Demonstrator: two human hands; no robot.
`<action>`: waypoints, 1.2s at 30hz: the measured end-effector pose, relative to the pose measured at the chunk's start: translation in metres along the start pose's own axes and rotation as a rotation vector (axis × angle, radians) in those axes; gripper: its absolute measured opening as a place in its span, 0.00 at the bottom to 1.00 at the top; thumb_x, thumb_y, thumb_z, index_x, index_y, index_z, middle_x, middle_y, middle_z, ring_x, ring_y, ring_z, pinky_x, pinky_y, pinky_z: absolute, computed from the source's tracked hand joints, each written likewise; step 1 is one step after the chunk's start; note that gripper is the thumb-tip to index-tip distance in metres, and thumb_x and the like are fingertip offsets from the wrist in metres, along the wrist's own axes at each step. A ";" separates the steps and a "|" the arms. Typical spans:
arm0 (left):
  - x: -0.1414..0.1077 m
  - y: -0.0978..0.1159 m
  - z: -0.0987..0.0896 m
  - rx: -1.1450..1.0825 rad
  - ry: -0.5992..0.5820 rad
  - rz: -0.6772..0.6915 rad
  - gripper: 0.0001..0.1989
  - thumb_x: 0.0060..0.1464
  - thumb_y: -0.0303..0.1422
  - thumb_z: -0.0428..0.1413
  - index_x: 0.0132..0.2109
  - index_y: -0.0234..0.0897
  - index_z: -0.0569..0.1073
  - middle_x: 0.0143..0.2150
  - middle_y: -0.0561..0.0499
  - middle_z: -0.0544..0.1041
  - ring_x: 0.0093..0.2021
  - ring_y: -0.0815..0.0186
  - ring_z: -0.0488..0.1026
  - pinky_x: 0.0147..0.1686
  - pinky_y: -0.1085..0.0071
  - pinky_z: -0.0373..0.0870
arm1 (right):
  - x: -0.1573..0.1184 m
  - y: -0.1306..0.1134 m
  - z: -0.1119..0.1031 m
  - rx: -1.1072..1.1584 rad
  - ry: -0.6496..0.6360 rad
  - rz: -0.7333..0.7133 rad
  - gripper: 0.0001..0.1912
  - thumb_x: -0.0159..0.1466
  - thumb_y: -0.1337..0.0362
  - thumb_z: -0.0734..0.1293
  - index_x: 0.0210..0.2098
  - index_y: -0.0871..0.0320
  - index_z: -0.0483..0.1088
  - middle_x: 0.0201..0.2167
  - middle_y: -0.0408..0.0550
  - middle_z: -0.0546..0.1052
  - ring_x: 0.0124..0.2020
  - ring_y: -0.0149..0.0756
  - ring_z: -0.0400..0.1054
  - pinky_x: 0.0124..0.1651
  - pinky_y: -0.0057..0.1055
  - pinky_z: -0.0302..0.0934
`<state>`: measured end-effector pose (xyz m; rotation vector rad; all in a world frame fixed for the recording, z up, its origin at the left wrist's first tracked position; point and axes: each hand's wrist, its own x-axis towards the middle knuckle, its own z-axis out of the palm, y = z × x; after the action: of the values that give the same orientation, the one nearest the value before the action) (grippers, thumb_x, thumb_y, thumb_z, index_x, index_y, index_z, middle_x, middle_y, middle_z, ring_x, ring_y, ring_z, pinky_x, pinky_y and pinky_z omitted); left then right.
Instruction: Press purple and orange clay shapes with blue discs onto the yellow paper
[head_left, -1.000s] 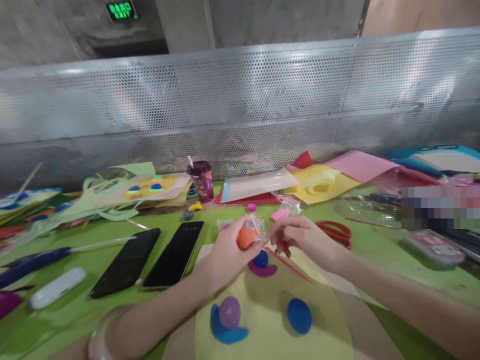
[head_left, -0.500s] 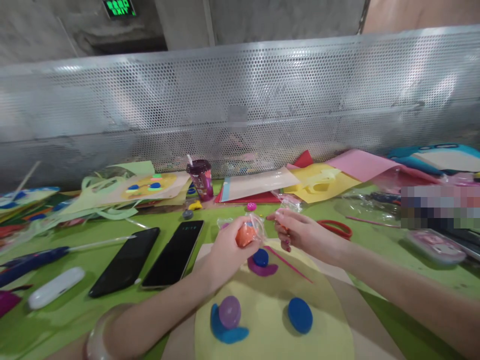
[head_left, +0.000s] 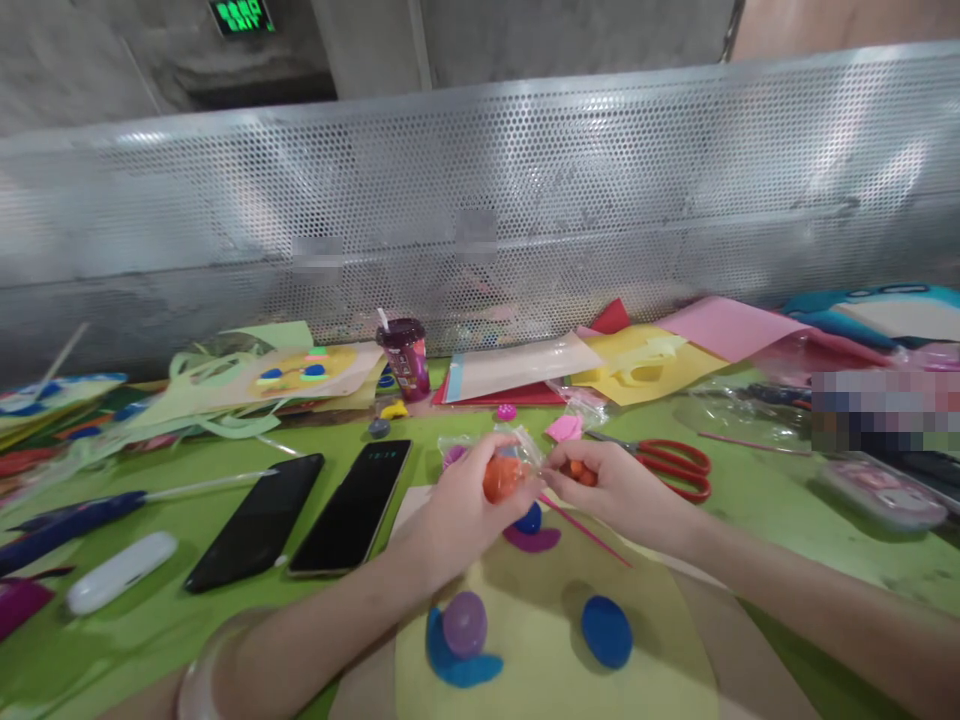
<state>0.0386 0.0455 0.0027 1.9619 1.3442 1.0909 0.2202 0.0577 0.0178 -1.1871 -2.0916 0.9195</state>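
Note:
My left hand (head_left: 469,500) is closed around a clear plastic bag with an orange lump of modelling clay (head_left: 504,479) inside. My right hand (head_left: 611,485) is beside it, fingers curled around a small orange piece of clay (head_left: 581,472), its fingertips at the bag's edge. Below both hands lies a pale yellow paper shape (head_left: 555,660) on a beige sheet. On it are a lilac disc (head_left: 465,624) over a blue curved piece (head_left: 466,670), a dark blue disc (head_left: 607,632), and a purple curved piece (head_left: 534,540) partly under a blue disc. A thin pink stick (head_left: 589,532) lies near my right hand.
Red-handled scissors (head_left: 675,468) lie right of my right hand. Two phones (head_left: 352,510), a white case (head_left: 121,572) and a blue-handled tool (head_left: 82,522) lie at the left. A purple cup (head_left: 405,362) and coloured papers (head_left: 525,367) stand along the perforated metal barrier (head_left: 480,200).
My right hand has moved left and down to the bag, its fingers now around a visible orange piece. The scissors' handles and a pink lump behind it are more exposed.

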 end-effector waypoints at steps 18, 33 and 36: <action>0.003 0.008 -0.001 -0.231 -0.018 0.054 0.05 0.55 0.34 0.52 0.33 0.37 0.70 0.33 0.52 0.71 0.36 0.65 0.69 0.35 0.73 0.64 | -0.005 -0.009 -0.002 -0.132 0.023 -0.068 0.11 0.61 0.56 0.61 0.30 0.57 0.67 0.19 0.39 0.64 0.21 0.28 0.56 0.23 0.25 0.51; 0.027 -0.015 -0.008 -0.190 0.194 0.073 0.11 0.53 0.37 0.53 0.42 0.39 0.71 0.43 0.48 0.74 0.44 0.59 0.70 0.44 0.64 0.64 | 0.002 -0.005 -0.004 -0.086 0.188 -0.106 0.13 0.65 0.58 0.55 0.44 0.57 0.64 0.21 0.39 0.63 0.21 0.31 0.57 0.23 0.28 0.55; 0.041 -0.003 -0.010 -0.266 0.254 0.081 0.18 0.53 0.38 0.54 0.50 0.39 0.67 0.54 0.46 0.69 0.56 0.60 0.62 0.56 0.63 0.55 | 0.013 -0.010 -0.005 -0.022 0.248 -0.155 0.16 0.66 0.59 0.53 0.48 0.56 0.64 0.27 0.45 0.70 0.26 0.34 0.64 0.30 0.33 0.61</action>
<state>0.0365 0.0843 0.0187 1.7398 1.1780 1.5156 0.2132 0.0665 0.0310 -1.0724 -1.9657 0.6456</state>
